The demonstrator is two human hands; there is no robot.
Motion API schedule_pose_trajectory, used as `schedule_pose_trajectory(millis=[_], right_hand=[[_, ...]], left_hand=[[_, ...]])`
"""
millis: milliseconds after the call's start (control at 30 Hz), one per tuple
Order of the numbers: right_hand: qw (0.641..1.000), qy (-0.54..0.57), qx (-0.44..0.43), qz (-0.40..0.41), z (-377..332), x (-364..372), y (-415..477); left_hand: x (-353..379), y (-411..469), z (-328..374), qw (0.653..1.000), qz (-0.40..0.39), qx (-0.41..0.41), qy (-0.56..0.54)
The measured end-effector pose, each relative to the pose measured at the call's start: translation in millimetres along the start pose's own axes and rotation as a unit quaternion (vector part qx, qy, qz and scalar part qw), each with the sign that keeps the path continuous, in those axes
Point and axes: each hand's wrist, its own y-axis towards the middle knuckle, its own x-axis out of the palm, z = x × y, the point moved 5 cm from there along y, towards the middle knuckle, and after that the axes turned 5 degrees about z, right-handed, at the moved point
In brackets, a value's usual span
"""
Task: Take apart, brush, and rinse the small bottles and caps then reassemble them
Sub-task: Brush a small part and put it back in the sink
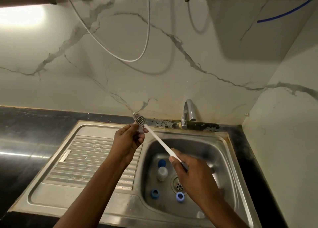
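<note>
Bottle [162, 172] and caps [154, 194] in sink [209, 151]

Brush [160, 141]: slim white handle, grey bristled head at the upper end, tilted; right hand [189, 173] grips the lower end.
Held bottle [141, 131]: small, clear, gripped by left hand [127, 140], beside the bristles.
Second bottle [162, 172]: whitish, lying in sink basin [215, 152], dark blue piece at its far end.
Darker cap [154, 194]: blue, hollow side showing, near the drain.
Lighter cap [180, 196]: same pose, just beside the drain.

Head camera, close, facing forward-down over sink [106, 128]; edges seemingly warped.
</note>
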Motion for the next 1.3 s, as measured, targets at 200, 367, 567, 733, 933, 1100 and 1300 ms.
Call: schedule_pose_trajectory(millis=[200, 367, 567, 733, 933, 1100, 1300], right_hand=[[0.999, 0.03, 0.0, 0.014, -3, -11, 6], [1.0, -0.011, -0.006, -0.003, 4, -9, -9], [1.0, -0.002, -0.002, 0.002, -8, 1, -1], [1.0, 0.019, 0.003, 0.012, -14, -6, 10], [0.999, 0.042, 0.03, -0.004, 5, -7, -12], [0.999, 0.033, 0.032, 0.008, 2, -5, -11], [0.998, 0.037, 0.041, -0.007, 2, -3, -1]], left_hand=[[-7, -4, -3, 0.996, -0.003, -0.056, -0.068], [-10, -3, -4, 0.992, 0.029, -0.082, -0.086], [0, -9, -8, 0.996, 0.002, -0.073, -0.046], [1, -11, -11, 0.993, -0.006, -0.093, -0.076], [-11, -1, 3, 0.988, -0.001, -0.087, -0.125], [-6, -8, -1, 0.99, -0.064, -0.083, -0.093], [-6, -10, -6, 0.991, -0.081, -0.081, -0.071]])
